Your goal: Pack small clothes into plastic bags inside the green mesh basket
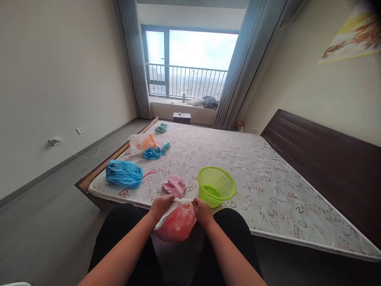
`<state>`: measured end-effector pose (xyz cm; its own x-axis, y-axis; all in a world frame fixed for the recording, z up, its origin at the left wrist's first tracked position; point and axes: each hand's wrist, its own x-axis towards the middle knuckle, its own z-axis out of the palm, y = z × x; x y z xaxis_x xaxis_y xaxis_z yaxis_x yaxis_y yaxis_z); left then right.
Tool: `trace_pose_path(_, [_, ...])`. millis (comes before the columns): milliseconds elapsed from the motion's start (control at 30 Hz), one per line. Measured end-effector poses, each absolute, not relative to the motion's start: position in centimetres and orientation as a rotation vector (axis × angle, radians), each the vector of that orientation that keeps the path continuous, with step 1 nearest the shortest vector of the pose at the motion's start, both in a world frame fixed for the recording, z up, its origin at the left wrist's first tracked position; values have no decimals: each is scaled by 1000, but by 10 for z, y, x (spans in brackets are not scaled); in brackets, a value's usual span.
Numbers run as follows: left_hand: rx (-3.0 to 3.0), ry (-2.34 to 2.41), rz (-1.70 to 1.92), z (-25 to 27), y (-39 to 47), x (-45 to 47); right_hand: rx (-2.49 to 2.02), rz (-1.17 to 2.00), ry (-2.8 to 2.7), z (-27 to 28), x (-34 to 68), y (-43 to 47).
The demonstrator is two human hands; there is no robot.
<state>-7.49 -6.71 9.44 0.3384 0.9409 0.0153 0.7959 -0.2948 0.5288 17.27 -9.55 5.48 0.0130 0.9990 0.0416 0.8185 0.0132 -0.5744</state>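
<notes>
Between my knees hangs a white translucent plastic bag [176, 222] with something red inside; what the red thing is I cannot make out. My left hand [162, 205] is closed on the left side of the bag's top edge. On the right side of that edge, my right hand [203, 211] grips it too. Just beyond the bag a bunched pink cloth [174, 186] lies on the mattress [256, 174]. A lime green plastic basket [216, 186] stands upright beyond my right hand, with nothing visible in it.
Left on the mattress are a blue plastic bag [124, 174] with red drawstrings, a smaller blue bag [153, 153], a white bag with orange print [142, 143] and a green bundle [161, 127]. A dark headboard [321, 159] rises at right; a wooden bed rail [119, 157] runs along the left.
</notes>
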Motion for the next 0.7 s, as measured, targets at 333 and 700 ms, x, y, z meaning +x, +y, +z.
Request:
trace_pose_path(333, [1980,1689,837,88,-49,-110,-1698,489,-1451,32,192,-82])
trace_pose_path(700, [2086,1482,656,66,-60,-77,-1363,752,-1446,33,169,-92])
